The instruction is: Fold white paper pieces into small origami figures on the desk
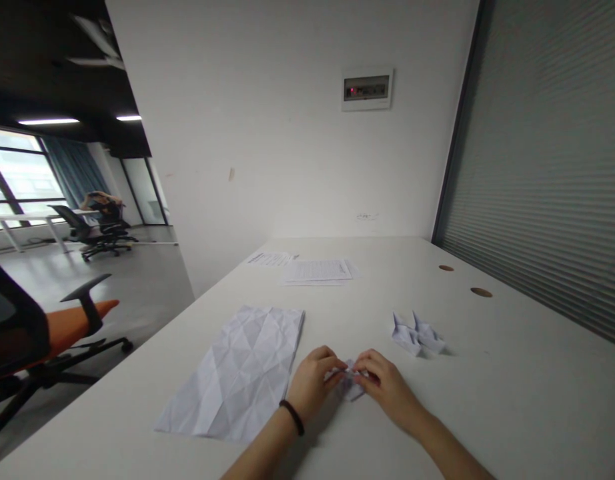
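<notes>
A small piece of folded white paper (pixel 354 389) is held just above the table, low in the middle of the view. My left hand (pixel 315 378) pinches its left side, a dark band round the wrist. From the right, my right hand (pixel 386 385) grips the other side with thumb and fingers. The fingertips nearly meet and hide much of the folds. Left of my hands lies a large sheet of creased paper (pixel 242 373) with a triangular fold pattern. Two folded paper figures (pixel 418 335) with pointed tips stand to the right, beyond my right hand.
Printed sheets (pixel 315 270) lie toward the far end of the white table (pixel 507 400). Two round holes, one of them a nearer cable hole (pixel 481 293), sit near its right edge by the glass partition (pixel 542 167). An orange office chair (pixel 72 327) stands left of the table.
</notes>
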Motion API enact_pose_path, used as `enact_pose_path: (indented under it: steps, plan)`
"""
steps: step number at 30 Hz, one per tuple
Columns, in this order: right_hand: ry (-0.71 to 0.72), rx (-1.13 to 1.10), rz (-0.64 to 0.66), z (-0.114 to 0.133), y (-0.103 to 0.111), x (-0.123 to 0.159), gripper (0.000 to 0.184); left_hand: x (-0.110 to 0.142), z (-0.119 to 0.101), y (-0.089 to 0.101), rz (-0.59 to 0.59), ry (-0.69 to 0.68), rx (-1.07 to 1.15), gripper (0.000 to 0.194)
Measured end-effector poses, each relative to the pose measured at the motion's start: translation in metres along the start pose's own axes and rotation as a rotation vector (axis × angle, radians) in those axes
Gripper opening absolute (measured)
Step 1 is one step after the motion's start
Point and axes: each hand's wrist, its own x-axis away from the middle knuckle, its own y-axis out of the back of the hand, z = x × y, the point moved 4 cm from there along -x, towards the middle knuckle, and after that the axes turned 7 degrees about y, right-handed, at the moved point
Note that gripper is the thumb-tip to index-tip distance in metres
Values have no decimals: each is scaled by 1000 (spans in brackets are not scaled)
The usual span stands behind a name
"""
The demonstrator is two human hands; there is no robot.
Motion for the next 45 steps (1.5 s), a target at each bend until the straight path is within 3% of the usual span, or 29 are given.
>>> enact_pose_path:
  steps: [12, 23, 30, 40, 45]
  plan:
    - [-38, 108, -19, -5, -1, -2, 10, -3, 3, -5, 36, 59, -47, 13]
    - [-89, 157, -144, -28, 33, -2, 15, -6, 23, 33, -64, 92, -115, 16]
    - [-149, 184, -113, -38, 38, -1, 13, -6, 31, 30, -15, 108, -145, 19]
    - [-52, 147, -60, -28, 28, -1, 18, -5, 24, 24, -31, 43, -89, 14]
    - [-58, 241, -142, -31, 41, 0, 16, -3, 22, 31, -96, 20, -112, 23]
